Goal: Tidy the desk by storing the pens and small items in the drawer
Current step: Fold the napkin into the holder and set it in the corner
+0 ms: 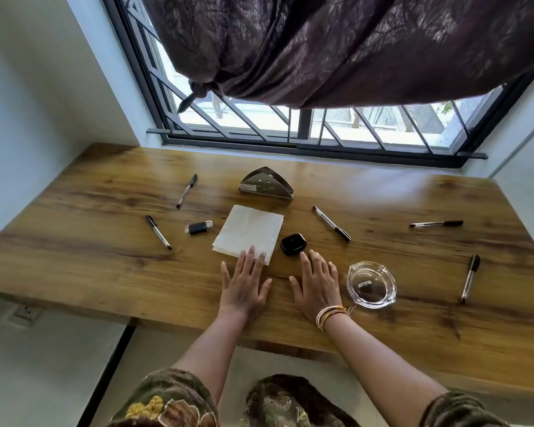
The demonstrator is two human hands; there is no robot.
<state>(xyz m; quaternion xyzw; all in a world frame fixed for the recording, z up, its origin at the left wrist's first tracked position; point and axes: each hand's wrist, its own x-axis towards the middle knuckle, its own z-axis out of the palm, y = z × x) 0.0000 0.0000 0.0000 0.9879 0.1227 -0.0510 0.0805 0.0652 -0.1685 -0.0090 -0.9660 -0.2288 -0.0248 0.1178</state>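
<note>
Bright daylight from the window (290,118) — desk (105,241) glare, wide-angle edge bending.

The bench (383,192) is wood with strong brown grain and a faint satin sheen near the window. The napkin (248,231) is matt white paper, softly creased. The napkin holder (265,184) behind it is brushed metal. The ashtray (371,284) at near right is clear, glossy glass. The small case (293,244) is glossy black plastic. The curtain (352,47) is dark patterned cloth.
</note>
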